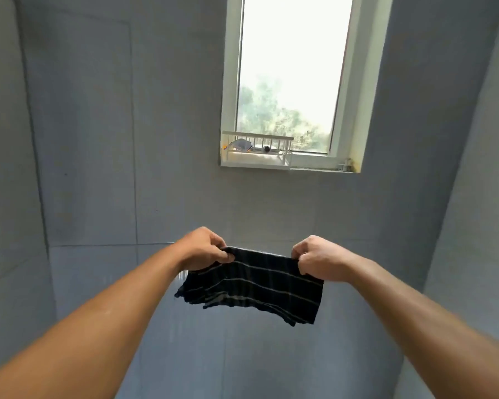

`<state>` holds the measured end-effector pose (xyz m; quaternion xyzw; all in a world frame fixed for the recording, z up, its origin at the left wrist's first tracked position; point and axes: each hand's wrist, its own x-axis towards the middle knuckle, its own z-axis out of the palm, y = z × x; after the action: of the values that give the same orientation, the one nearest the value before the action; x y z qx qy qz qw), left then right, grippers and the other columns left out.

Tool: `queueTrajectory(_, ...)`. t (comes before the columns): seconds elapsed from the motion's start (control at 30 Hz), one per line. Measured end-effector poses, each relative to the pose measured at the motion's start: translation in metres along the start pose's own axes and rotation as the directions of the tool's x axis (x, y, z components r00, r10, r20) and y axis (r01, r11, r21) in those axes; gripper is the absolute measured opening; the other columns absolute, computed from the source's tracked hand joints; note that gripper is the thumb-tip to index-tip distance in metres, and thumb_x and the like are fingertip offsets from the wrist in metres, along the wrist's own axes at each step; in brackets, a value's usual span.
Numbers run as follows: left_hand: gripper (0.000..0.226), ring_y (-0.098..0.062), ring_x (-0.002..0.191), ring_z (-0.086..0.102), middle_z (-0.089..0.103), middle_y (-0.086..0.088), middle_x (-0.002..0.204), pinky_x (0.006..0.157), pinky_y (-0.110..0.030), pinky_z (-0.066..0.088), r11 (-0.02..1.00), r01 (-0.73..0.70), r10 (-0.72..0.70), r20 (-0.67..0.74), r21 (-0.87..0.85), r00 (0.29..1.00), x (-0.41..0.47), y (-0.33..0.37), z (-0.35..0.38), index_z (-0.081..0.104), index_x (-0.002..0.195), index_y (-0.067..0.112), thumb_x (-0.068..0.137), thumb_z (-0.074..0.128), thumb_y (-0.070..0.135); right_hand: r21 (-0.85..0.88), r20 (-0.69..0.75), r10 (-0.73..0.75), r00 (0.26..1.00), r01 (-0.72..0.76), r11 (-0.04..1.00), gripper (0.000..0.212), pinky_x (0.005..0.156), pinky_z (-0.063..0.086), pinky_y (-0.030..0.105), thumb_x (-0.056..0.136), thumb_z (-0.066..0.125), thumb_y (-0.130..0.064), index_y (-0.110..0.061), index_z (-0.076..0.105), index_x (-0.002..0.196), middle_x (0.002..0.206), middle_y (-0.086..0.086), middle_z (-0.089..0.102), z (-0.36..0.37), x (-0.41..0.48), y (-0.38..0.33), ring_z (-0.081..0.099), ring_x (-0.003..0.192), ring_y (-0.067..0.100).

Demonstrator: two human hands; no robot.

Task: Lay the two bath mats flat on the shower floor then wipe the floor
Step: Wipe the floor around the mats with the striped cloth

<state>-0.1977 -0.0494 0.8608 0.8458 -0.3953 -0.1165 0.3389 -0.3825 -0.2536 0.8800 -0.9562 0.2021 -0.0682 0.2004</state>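
A dark cloth (257,286) with thin pale stripes hangs in the air in front of the grey tiled wall. My left hand (203,249) pinches its upper left corner and my right hand (319,259) grips its upper right corner, so the top edge is stretched between them. The lower edge hangs loose and ragged. Both arms reach forward at chest height. Neither the shower floor nor any bath mat is in view.
Grey tiled walls (92,139) close in on the left, front and right. A tall window (291,67) is set in the front wall. On its sill stands a white wire rack (257,151) with small items in it.
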Motion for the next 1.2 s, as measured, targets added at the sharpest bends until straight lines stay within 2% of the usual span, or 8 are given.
queueTrajectory(0.33,0.018,-0.012,0.059,0.055,0.061,0.004,0.061,0.060,-0.024,0.041,0.963,-0.271,0.263,0.205,0.009,0.943,0.054,0.149,0.047,0.075,0.071,0.016,0.083,0.078,0.029,0.049,-0.262,0.234,0.936,-0.229,0.972,0.024,0.053,0.037,0.022,0.074,0.048,-0.004,-0.013,0.062,0.057,0.054,-0.005,0.053,-0.093,-0.080,0.082,0.050,0.059,0.015)
queueTrajectory(0.5,0.014,-0.016,0.067,0.063,0.069,-0.002,0.071,0.066,-0.026,0.050,0.931,-0.364,0.345,0.283,0.018,0.895,0.083,0.216,0.099,0.077,0.074,0.021,0.082,0.079,0.032,0.079,-0.272,0.326,0.906,-0.317,0.945,0.025,0.059,0.044,0.024,0.077,0.050,0.000,-0.012,0.072,0.072,0.067,0.003,0.064,-0.128,-0.118,0.140,0.057,0.067,0.016)
queueTrajectory(0.67,0.014,-0.021,0.088,0.072,0.077,-0.005,0.090,0.088,-0.037,0.056,0.894,-0.448,0.420,0.323,0.013,0.848,0.117,0.276,0.153,0.080,0.086,0.023,0.084,0.078,0.036,0.066,-0.323,0.360,0.875,-0.359,0.931,0.036,0.075,0.050,0.031,0.080,0.042,0.000,-0.019,0.072,0.081,0.083,0.003,0.070,-0.158,-0.132,0.203,0.065,0.087,0.021)
queueTrajectory(0.8,0.016,-0.022,0.090,0.072,0.077,-0.004,0.091,0.092,-0.039,0.056,0.879,-0.476,0.451,0.352,-0.017,0.820,0.149,0.316,0.192,0.080,0.089,0.022,0.085,0.077,0.037,0.047,-0.345,0.397,0.850,-0.407,0.912,0.026,0.064,0.040,0.030,0.079,0.040,0.001,-0.010,0.063,0.075,0.072,0.005,0.059,-0.176,-0.127,0.252,0.055,0.074,0.023)
queueTrajectory(0.9,0.014,-0.021,0.089,0.072,0.077,-0.004,0.089,0.091,-0.039,0.056,0.869,-0.493,0.471,0.369,-0.038,0.801,0.175,0.333,0.220,0.079,0.088,0.022,0.086,0.076,0.035,0.063,-0.322,0.419,0.849,-0.423,0.904,0.024,0.065,0.038,0.033,0.081,0.038,0.003,-0.003,0.060,0.076,0.074,0.011,0.056,-0.180,-0.116,0.285,0.051,0.072,0.024)
queueTrajectory(1.0,0.012,-0.023,0.088,0.073,0.077,-0.004,0.086,0.088,-0.038,0.057,0.863,-0.502,0.486,0.372,-0.060,0.791,0.205,0.346,0.245,0.079,0.084,0.021,0.087,0.075,0.033,0.103,-0.295,0.444,0.846,-0.434,0.895,0.025,0.069,0.042,0.034,0.086,0.039,-0.001,-0.007,0.060,0.075,0.077,0.009,0.061,-0.179,-0.106,0.316,0.055,0.071,0.022)
queueTrajectory(1.1,0.013,-0.023,0.087,0.072,0.076,-0.004,0.083,0.088,-0.039,0.057,0.851,-0.522,0.502,0.374,-0.055,0.780,0.239,0.358,0.269,0.079,0.081,0.023,0.086,0.076,0.034,0.123,-0.278,0.456,0.845,-0.439,0.890,0.025,0.062,0.035,0.032,0.091,0.043,-0.012,-0.014,0.047,0.066,0.069,0.003,0.051,-0.181,-0.092,0.346,0.045,0.062,0.017)
queueTrajectory(1.2,0.014,-0.027,0.089,0.071,0.076,-0.009,0.088,0.091,-0.044,0.057,0.833,-0.550,0.531,0.370,-0.063,0.762,0.278,0.373,0.292,0.079,0.083,0.022,0.086,0.076,0.036,0.113,-0.262,0.449,0.854,-0.435,0.893,0.024,0.068,0.041,0.032,0.096,0.052,-0.030,-0.021,0.056,0.075,0.079,-0.002,0.061,-0.183,-0.076,0.378,0.057,0.072,0.015)
